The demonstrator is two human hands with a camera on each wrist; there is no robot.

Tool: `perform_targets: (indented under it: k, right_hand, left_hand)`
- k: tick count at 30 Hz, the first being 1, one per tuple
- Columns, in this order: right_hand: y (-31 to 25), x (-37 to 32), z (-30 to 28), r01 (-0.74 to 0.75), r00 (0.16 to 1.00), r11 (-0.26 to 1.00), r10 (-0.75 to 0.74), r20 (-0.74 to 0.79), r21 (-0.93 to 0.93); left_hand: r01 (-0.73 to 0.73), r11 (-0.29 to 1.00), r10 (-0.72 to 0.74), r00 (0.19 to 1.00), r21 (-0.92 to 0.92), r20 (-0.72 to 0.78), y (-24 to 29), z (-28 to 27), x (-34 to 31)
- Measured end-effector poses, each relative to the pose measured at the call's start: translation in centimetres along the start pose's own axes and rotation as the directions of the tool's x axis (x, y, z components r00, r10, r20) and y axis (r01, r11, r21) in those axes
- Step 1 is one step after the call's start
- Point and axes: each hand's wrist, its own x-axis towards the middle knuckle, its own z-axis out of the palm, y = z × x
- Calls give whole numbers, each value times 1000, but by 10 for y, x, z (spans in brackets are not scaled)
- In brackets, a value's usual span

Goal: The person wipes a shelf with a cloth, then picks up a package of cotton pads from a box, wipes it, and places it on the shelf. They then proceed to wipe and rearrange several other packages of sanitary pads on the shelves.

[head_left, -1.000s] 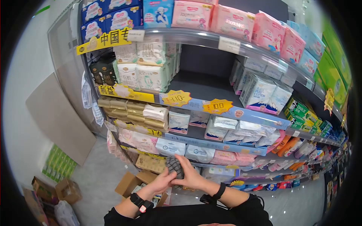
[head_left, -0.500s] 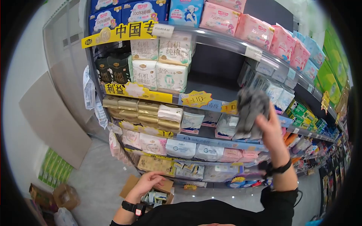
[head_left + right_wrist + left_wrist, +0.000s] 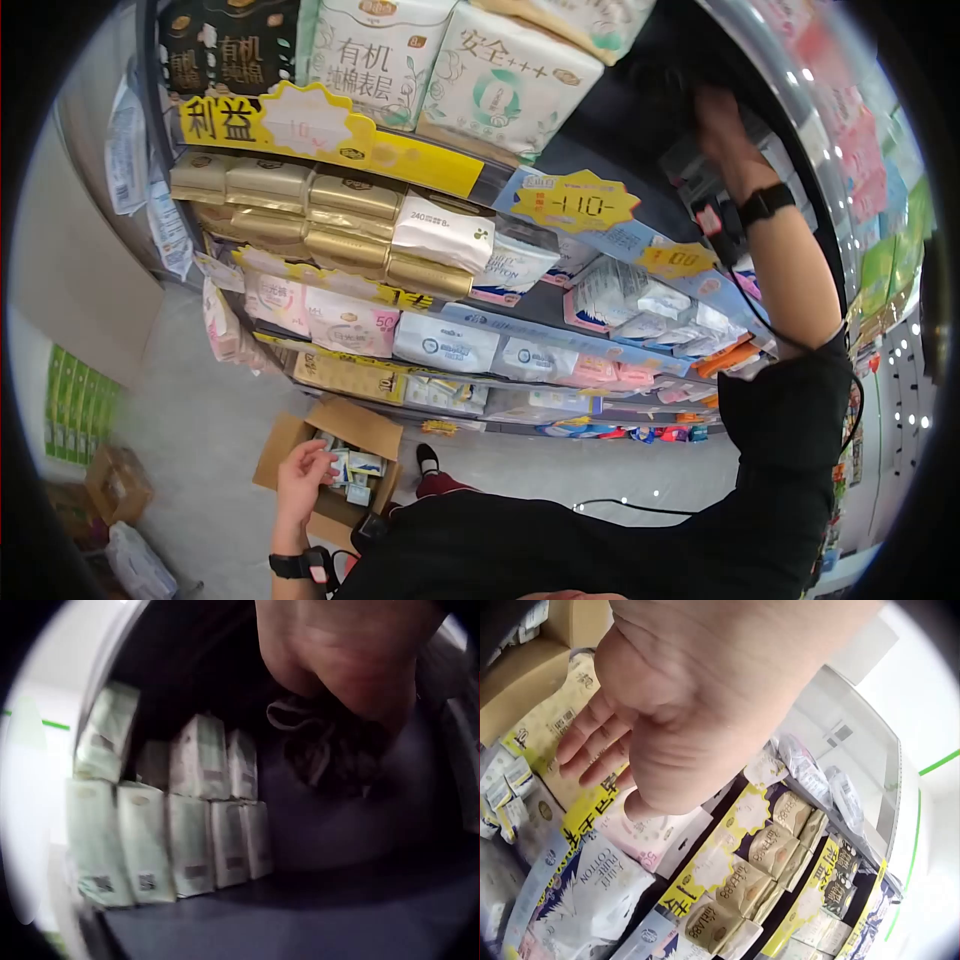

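My right hand (image 3: pixel 728 135) reaches deep into a dark shelf compartment and grips a bunched grey checked cloth (image 3: pixel 319 746). In the right wrist view the cloth hangs below the palm, close over the dark shelf board (image 3: pixel 300 922), and the fingertips are hidden. Stacked pale green-white packs (image 3: pixel 191 844) stand to the left of it. Down low, my left hand (image 3: pixel 300 480) hangs with loosely bent fingers and nothing in them. It overlaps an open cardboard box (image 3: pixel 365 425) of small packets in the head view; the left wrist view shows its empty palm.
Gold packs (image 3: pixel 345 225) fill the shelf below, with white-and-blue packs (image 3: pixel 625 300) further right. Yellow price signs (image 3: pixel 575 205) line the shelf edges. A white plastic bag (image 3: pixel 138 560) and a brown carton (image 3: pixel 120 483) sit on the floor at left.
Both hands were together at the cloth; the right hand then carried it up and rightward into the shelf compartment. The left hand let go and moved down left. The head view has come closer to the shelves.
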Motion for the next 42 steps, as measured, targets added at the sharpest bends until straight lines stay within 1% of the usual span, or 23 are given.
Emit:
perform_targets:
  k: [2, 3, 7, 9, 12, 13, 17, 19, 23, 24, 25, 26, 27, 29, 30, 31, 33, 34, 36, 37, 39, 40, 42]
  right_hand:
    - [11, 32, 8, 117, 986, 946, -147, -78, -301]
    - [15, 34, 13, 113, 987, 947, -142, -75, -300]
    - [17, 56, 20, 73, 996, 970, -81, -23, -232]
    - [12, 68, 52, 55, 998, 979, -58, -9, -198]
    - [11, 39, 66, 19, 1000, 987, -18, 8, -162]
    - [10, 27, 86, 5, 1000, 988, -3, 16, -155]
    - [3, -24, 82, -46, 996, 994, 53, 75, -98]
    - [-9, -20, 68, -64, 992, 997, 69, 102, -47]
    - [-30, -20, 31, -81, 990, 996, 76, 119, 42]
    - [-25, 3, 24, -34, 965, 948, -51, 258, 316]
    - [-22, 14, 17, -30, 913, 821, -210, 350, 570]
    - [-40, -22, 63, -89, 890, 658, -284, 356, 747]
    - [-43, -27, 70, -99, 901, 652, -261, 346, 752]
    - [-38, -19, 70, 20, 926, 653, -299, 233, 757]
    - [-40, -21, 66, -37, 921, 618, -283, 266, 785]
    - [-40, -26, 58, -38, 924, 616, -278, 262, 787]
    - [-46, -37, 40, 158, 930, 662, -349, 115, 733]
    - [-40, -34, 25, 160, 931, 664, -347, 111, 731]
    - [-23, -29, -8, 249, 918, 622, -397, 25, 742]
    - [-27, -37, -14, 246, 919, 621, -394, 26, 744]
    - [-33, -55, -25, 276, 948, 701, -313, -64, 658]
    - [-33, -57, -24, 274, 949, 699, -310, -65, 661]
    - [-29, -34, -33, 258, 955, 699, -287, -69, 667]
  left_hand:
    - [35, 999, -35, 998, 4, -49, -5, 2, 1]
    - [63, 998, -62, 993, 9, -96, -7, 2, 1]
    - [97, 995, -98, 989, -14, -107, -15, 7, 13]
    - [88, 996, -86, 993, 18, -78, -8, 15, 22]
    - [56, 996, -55, 998, 71, -23, -5, 22, 36]
    - [34, 996, -34, 999, 88, -5, -7, 22, 40]
    - [19, 996, -21, 1000, 85, 18, -8, 15, 38]
    - [78, 987, -79, 997, 143, 1, -9, 5, 30]
    - [87, 983, -75, 994, 165, -76, 0, -20, 17]
    - [77, 985, -62, 993, 153, -99, 4, -25, 15]
    - [70, 987, -52, 991, 144, -127, 8, -29, 13]
    - [71, 985, -49, 989, 157, -141, 15, -29, 11]
    - [87, 980, -62, 988, 181, -142, 22, -30, 6]
    - [-37, 963, 67, 993, 266, -102, 33, -27, 1]
    - [-51, 958, 83, 991, 284, -104, 37, -26, -2]
    - [-47, 956, 81, 991, 291, -104, 39, -27, -6]
    - [-14, 946, 49, 994, 322, -100, 38, -30, -11]
    - [-15, 946, 48, 994, 325, -95, 37, -30, -11]
    - [46, 949, -7, 992, 312, -125, 34, -33, -15]
    - [48, 948, -8, 992, 313, -128, 34, -32, -16]
    - [42, 934, 4, 992, 353, -128, 36, -25, -16]
    - [44, 933, 4, 991, 356, -132, 35, -23, -15]
    - [26, 932, 11, 995, 361, -99, 34, -20, -13]
